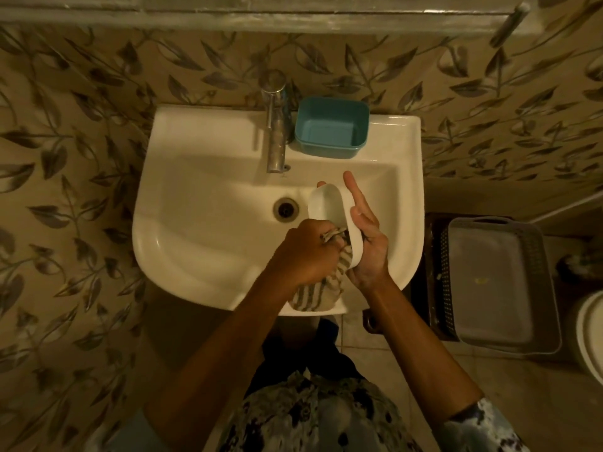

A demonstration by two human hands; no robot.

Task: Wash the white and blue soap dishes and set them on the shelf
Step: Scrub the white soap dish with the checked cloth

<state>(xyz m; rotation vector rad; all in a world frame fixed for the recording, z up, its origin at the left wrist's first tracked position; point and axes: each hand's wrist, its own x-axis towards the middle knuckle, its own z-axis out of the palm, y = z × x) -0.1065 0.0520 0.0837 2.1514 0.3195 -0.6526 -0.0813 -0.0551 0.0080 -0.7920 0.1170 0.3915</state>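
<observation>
The white soap dish [326, 207] is tilted on its side over the right part of the white sink [202, 203]. My right hand [368, 243] cradles it from the right with the fingers spread along its rim. My left hand [310, 252] is closed on a striped cloth [321, 288] and presses it into the dish's near end; the cloth's tail hangs over the sink's front edge. The blue soap dish [331, 127] stands upright and empty on the sink's back ledge, right of the tap [276, 125].
The drain [286, 208] lies just left of the white dish. A ledge or shelf [261, 14] runs along the wall above. A grey basket [496, 285] sits on the floor to the right, beside a white round object [590, 334].
</observation>
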